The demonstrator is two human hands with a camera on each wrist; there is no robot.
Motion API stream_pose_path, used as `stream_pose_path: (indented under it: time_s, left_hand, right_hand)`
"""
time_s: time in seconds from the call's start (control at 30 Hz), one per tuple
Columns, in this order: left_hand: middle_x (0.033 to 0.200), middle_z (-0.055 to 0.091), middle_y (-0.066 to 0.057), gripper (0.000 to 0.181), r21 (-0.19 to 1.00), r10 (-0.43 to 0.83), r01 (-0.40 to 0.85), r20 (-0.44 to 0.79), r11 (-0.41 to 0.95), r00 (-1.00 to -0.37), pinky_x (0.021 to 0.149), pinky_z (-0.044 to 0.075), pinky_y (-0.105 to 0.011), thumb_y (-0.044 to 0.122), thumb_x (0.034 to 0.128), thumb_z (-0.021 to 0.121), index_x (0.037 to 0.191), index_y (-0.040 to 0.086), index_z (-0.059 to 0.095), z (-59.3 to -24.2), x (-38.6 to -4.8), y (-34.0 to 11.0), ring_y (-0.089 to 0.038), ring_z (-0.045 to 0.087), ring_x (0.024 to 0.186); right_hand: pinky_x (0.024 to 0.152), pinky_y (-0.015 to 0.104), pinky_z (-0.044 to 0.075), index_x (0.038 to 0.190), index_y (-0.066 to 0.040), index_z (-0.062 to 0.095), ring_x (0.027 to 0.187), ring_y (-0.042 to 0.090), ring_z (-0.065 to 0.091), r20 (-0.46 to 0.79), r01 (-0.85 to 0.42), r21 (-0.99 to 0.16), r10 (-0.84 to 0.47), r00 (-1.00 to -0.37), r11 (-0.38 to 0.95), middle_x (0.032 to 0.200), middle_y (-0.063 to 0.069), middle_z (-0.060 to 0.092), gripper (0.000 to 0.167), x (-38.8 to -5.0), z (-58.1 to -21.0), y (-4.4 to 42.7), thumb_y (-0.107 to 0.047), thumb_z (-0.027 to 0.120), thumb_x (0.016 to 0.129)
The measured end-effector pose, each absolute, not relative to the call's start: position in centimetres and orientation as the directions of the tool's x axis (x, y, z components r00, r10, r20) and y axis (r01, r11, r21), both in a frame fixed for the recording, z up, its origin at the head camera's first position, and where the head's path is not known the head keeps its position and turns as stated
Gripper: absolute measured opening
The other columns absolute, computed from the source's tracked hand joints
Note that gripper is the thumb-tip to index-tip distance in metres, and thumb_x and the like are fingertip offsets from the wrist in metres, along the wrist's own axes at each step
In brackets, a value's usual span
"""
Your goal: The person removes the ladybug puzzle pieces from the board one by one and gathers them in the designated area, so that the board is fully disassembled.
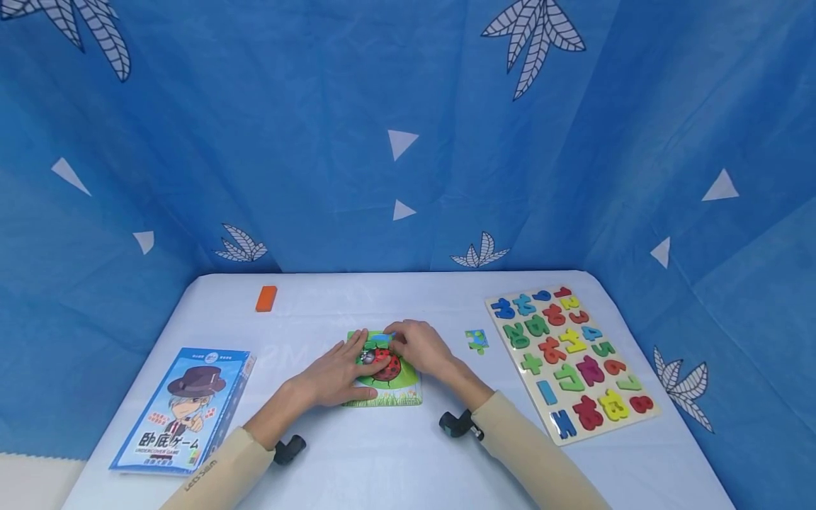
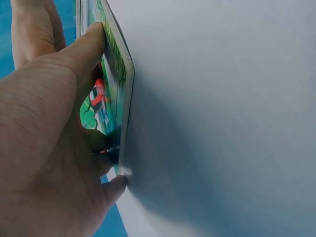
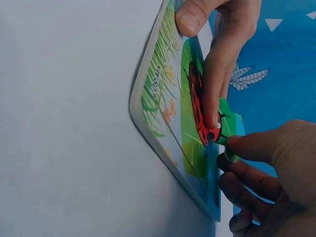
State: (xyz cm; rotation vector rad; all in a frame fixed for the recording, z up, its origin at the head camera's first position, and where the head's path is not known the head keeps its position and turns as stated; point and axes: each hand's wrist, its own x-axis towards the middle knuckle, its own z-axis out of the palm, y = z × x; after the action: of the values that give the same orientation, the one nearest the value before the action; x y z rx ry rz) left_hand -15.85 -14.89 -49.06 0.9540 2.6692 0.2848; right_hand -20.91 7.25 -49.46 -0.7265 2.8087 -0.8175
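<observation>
A ladybug jigsaw puzzle (image 1: 398, 399) in a flat tray lies at the middle of the table. My left hand (image 1: 334, 373) rests on its left part with fingers spread; in the left wrist view the thumb presses near the grass-printed edge. At the puzzle's upper right, my right hand (image 1: 422, 347) pinches a green and red puzzle piece (image 3: 228, 123) between thumb and fingers. In the right wrist view this piece is tilted up from the tray, beside a left finger. A loose blue and green puzzle piece (image 1: 476, 341) lies to the right of the puzzle.
A wooden number board (image 1: 538, 386) with colourful numerals stands at the right. On the left lies a blue game box (image 1: 185, 411) with a cartoon figure. Farther back is an orange block (image 1: 265, 298). Blue patterned cloth (image 1: 344, 142) surrounds the white table.
</observation>
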Motion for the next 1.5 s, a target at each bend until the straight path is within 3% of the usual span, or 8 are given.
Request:
stream_pose_path:
  time_s: [0.23,0.5,0.87,1.5]
  left_hand:
    - [0.164,0.010,-0.029,0.065,0.291,0.644,0.583,-0.202,0.759,-0.738,0.116,0.027,-0.061,0.060,0.0962,0.055,0.152,0.027,0.047,-48.9,-15.9,-14.8,-0.042,0.009,0.153]
    - [0.165,0.010,-0.027,0.065,0.284,0.642,0.583,-0.204,0.761,-0.739,0.117,0.026,-0.061,0.060,0.0966,0.055,0.152,0.029,0.045,-49.0,-16.0,-14.9,-0.041,0.009,0.154]
    - [0.165,0.010,-0.027,0.065,0.273,0.643,0.588,-0.203,0.761,-0.738,0.116,0.027,-0.061,0.062,0.0961,0.054,0.152,0.031,0.045,-49.2,-16.1,-14.8,-0.041,0.009,0.154]
    - [0.164,0.012,-0.030,0.067,0.275,0.639,0.584,-0.195,0.763,-0.744,0.115,0.029,-0.062,0.062,0.0948,0.057,0.152,0.030,0.045,-49.0,-15.8,-14.8,-0.042,0.012,0.153]
  right_hand:
    - [0.068,0.027,0.048,0.128,-0.019,0.070,0.073,0.006,0.056,0.020,-0.444,-0.488,-0.499,-0.867,0.751,0.086,-0.009,0.064,0.032,-20.9,-49.5,7.0,-0.014,0.066,0.097]
    - [0.070,0.027,0.048,0.123,-0.019,0.072,0.075,0.006,0.055,0.043,-0.463,-0.488,-0.510,-0.859,0.740,0.086,-0.009,0.064,0.027,-21.0,-49.3,6.8,-0.021,0.069,0.097]
    - [0.085,0.033,0.054,0.107,-0.017,0.075,0.095,0.011,0.067,0.077,-0.444,-0.586,-0.499,-0.863,0.678,0.102,-0.004,0.072,0.012,-21.2,-49.3,6.8,-0.020,0.068,0.097]
    - [0.074,0.028,0.051,0.109,-0.022,0.072,0.079,0.007,0.060,0.060,-0.371,-0.659,-0.447,-0.893,0.654,0.089,-0.012,0.066,0.012,-21.7,-48.4,9.2,-0.019,0.067,0.099]
